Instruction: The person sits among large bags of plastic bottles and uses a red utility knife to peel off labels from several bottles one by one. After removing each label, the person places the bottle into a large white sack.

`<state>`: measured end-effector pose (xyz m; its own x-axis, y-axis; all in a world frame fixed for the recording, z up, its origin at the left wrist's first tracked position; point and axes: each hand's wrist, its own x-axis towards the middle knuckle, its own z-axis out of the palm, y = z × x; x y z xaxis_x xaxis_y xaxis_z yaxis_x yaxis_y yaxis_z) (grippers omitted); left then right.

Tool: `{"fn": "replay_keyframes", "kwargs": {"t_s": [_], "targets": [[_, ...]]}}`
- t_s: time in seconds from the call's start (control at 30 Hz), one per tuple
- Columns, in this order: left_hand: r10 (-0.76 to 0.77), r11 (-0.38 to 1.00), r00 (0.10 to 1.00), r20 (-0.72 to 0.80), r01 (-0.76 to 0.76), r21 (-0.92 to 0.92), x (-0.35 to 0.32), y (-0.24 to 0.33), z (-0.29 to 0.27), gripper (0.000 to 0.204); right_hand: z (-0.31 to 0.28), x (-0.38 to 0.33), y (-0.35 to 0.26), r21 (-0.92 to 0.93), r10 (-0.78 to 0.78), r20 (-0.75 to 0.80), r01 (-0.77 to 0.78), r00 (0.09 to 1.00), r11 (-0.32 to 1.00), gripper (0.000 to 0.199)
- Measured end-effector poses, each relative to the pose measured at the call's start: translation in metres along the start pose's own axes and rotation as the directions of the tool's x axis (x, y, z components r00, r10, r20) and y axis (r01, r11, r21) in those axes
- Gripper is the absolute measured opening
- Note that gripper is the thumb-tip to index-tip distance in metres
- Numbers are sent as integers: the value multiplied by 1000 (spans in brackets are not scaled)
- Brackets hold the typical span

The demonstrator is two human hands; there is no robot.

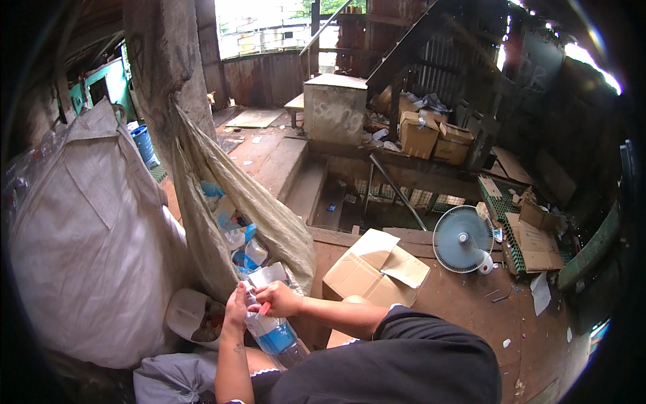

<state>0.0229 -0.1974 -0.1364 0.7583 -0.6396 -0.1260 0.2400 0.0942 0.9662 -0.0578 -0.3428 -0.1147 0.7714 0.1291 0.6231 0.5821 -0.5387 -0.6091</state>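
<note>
Interior of a rough timber shed. Daylight is entering through an opening (pixel 269 27) at the far wall and through a gap (pixel 592 64) in the roof at upper right. Rusted corrugated sheeting (pixel 266 77) is forming the back wall. A thick post (pixel 165 67) is standing at left, with a worn sack (pixel 249 202) hanging from it. A concrete block (pixel 334 108) is sitting on a raised platform. Cardboard boxes (pixel 431 135) are lying beneath a staircase (pixel 410 47). The reddish plank floor (pixel 464 303) is carrying a flattened carton (pixel 373 269) and a fan (pixel 463 239).
</note>
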Motion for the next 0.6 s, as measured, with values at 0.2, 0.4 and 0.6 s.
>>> {"fn": "replay_keyframes", "kwargs": {"t_s": [0.2,0.4,0.6], "targets": [[90,996,992,93,-88,-28,3,23,-2,48,-7,-2,15,126,144,-52,-136,988,983,23],[218,972,972,-89,-224,-64,-10,53,6,43,-21,8,-24,131,526,59,-529,849,839,30],[364,923,931,16,-363,130,-18,72,4,19,-26,1,-8,497,389,149,-409,909,765,30]]}}
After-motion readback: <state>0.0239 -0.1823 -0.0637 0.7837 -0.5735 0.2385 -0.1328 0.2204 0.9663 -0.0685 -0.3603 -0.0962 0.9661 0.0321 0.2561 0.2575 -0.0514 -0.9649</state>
